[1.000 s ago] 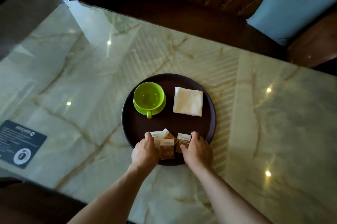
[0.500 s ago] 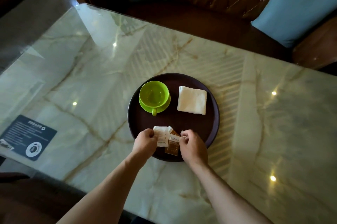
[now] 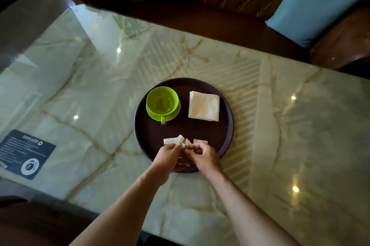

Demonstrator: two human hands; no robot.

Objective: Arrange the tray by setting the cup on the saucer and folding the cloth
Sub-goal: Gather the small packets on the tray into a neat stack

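- Green cup (image 3: 162, 100) already sits on its saucer (image 3: 173, 114); folded cloth (image 3: 203, 108) lies beside it on the round tray (image 3: 228, 141).
- Left hand (image 3: 167, 157) and right hand (image 3: 204, 156), each grip pinched on the sachets (image 3: 173, 141): square them lightly, keeping them flat on the tray.

Green cup (image 3: 162, 102) on saucer (image 3: 172, 114), folded cloth (image 3: 203, 108) beside, both hands (image 3: 187, 155) on sachets (image 3: 174, 141).

Two bare forearms, no sleeves (no rings, watch etc.), short nails
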